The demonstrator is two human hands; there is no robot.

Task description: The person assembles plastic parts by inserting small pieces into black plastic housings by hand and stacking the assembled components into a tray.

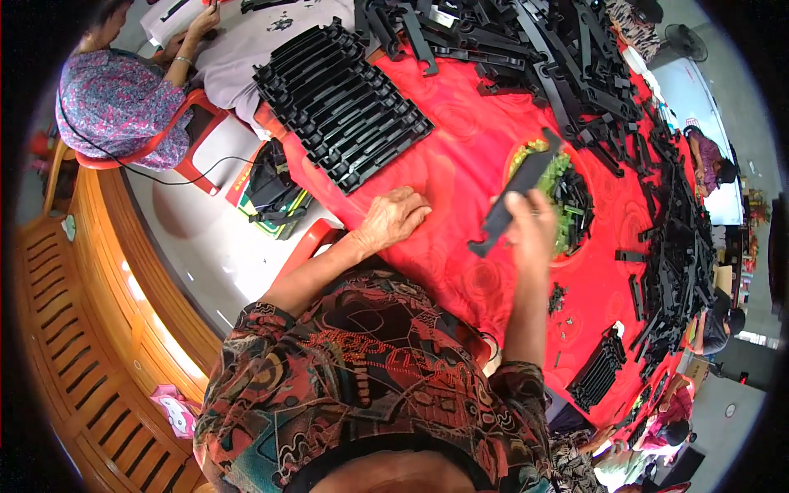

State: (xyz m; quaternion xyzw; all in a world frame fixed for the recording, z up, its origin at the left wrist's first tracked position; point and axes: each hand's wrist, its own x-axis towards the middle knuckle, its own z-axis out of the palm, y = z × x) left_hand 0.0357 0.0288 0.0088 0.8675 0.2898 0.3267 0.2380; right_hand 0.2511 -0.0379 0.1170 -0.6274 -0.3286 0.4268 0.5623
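Observation:
My right hand (532, 223) grips a long black plastic strip (523, 191) with notched ends, held tilted above the table. Behind it, partly covered by the strip and the hand, is a round green dish (526, 153) with many small black pieces (570, 197) in it. My left hand (393, 217) rests near the table's edge on the red tablecloth (448, 115); its fingers are curled together, with nothing visible in them. Just beyond that hand, black strips (345, 107) like the held one lie side by side in a neat block.
Loose black strips (567, 66) are heaped along the far and right side. A smaller stacked bundle (598, 370) lies at lower right. Small black scraps (557, 297) lie beside my right forearm. At left are a seated person (123, 107), a red chair (197, 123) and a wooden bench (90, 345).

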